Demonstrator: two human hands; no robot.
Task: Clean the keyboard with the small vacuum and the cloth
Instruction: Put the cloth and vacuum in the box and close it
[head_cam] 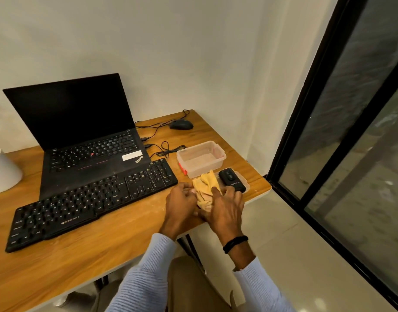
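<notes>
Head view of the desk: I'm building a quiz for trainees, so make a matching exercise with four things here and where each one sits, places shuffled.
Things:
1. long black external keyboard
2. crumpled yellow cloth
3. small black handheld vacuum
4. black corded mouse

Places:
A. far corner of the wooden table
B. on a clear plastic lid
C. in front of the black laptop
D. between left hand and right hand

Pairs: 1-C, 2-D, 3-B, 4-A
</notes>
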